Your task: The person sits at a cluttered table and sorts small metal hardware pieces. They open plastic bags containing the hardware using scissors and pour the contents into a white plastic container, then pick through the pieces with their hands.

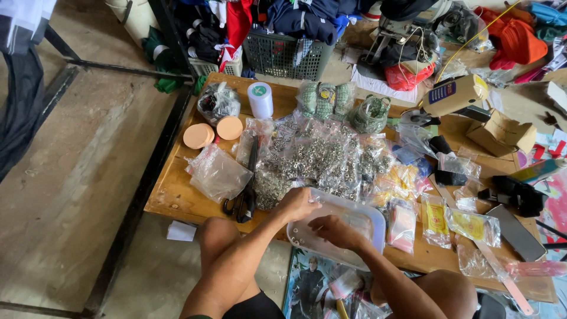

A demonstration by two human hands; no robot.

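Tray [366, 220], shallow and clear plastic, sits on the near edge of the low wooden table [171, 198], just above my knees, and both my hands are at it. My left hand [298, 204] rests on its far left rim with the fingers curled down over the edge; I cannot tell whether they pinch anything. My right hand [332, 230] lies inside it, fingers bent and close together on the bottom, where a few small metal rings show near the left corner; whether it holds one I cannot tell.

Just left of my left hand lie black scissors [243, 198], and beside them a crumpled clear bag [217, 172]. Right of the tray sit flat packets with yellow and red labels [436, 220]. Just beyond my hands spreads a heap of small bags of silvery eyelets [319, 159]. Farther back stand two peach discs [212, 132], a white tape roll [260, 99] and bags of green pieces [325, 99]. Past the table's far edge a grey basket [283, 56] holds clothes.
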